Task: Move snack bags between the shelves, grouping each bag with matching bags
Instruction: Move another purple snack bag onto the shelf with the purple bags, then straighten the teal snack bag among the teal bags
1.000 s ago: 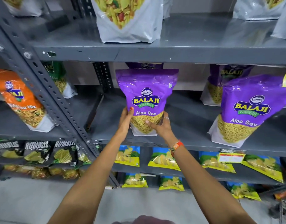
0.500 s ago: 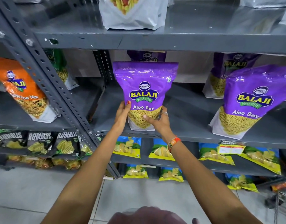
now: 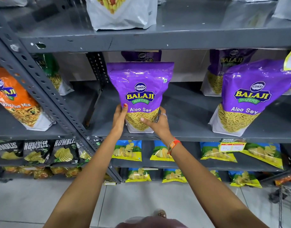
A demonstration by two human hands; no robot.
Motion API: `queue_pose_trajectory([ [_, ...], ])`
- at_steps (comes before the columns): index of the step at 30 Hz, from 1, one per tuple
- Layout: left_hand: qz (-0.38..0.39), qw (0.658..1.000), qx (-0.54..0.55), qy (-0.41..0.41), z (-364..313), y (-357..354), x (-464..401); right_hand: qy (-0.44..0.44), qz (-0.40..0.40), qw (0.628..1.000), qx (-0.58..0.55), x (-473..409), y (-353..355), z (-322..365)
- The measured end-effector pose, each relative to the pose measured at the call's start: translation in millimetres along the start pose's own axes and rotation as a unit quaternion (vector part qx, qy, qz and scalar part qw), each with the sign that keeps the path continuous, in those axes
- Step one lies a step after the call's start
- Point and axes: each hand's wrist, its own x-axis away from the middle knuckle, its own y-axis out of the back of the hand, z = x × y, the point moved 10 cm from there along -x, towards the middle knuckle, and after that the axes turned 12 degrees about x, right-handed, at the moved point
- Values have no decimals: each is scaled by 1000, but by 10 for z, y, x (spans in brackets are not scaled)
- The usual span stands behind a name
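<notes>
A purple Aloo Sev bag is held upright at the front of the grey middle shelf, with its white base resting on or just above the shelf surface; contact cannot be confirmed. The bag is grasped from both sides at its lower part. The left hand is pressed flat against the bag's left edge, with the thumb laid on the front face beside the printed name. The right hand is wrapped around the lower right corner, with the thumb across the yellow window and the fingers curled behind the right edge. An orange wristband is worn on the right wrist.

A second purple bag of the same brand is partly seen directly behind the held one. Two further matching purple bags are positioned on the same shelf to the right: one at the front, tilted, and one at the back. These are well apart from the held bag.

In the adjacent bay to the left, beyond the perforated upright, an orange mix bag and a green bag are placed. A white bag stands on the upper shelf. Blue-and-yellow chip packets and black Rumbles packets are arranged on the lower shelves.
</notes>
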Motion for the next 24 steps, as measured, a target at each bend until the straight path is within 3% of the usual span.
queue_pose_trajectory([
  [4, -76, 993, 46, -82, -137, 67, 170, 3, -14, 999, 34, 282, 297, 227],
  [7, -171, 965, 32, -196, -380, 51, 506, 30, -66, 997, 25, 442, 698, 286],
  [9, -182, 943, 29, -278, -602, -169, 783, 60, -104, 993, -1, 606, 1009, 429],
  [14, -72, 921, 74, -376, -1299, -1261, 1255, 162, -196, 965, -58, 982, 2050, 1095],
  [20, 77, 893, 195, -398, -2270, -2485, 1569, 260, -363, 892, -75, 1233, 3654, 1957],
  [22, 91, 908, 178, -368, -2440, -2856, 1374, 262, -408, 873, -52, 1172, 4117, 2183],
  [24, 104, 932, 152, -313, -2570, -3269, 1090, 256, -393, 882, -35, 938, 4497, 2387],
])
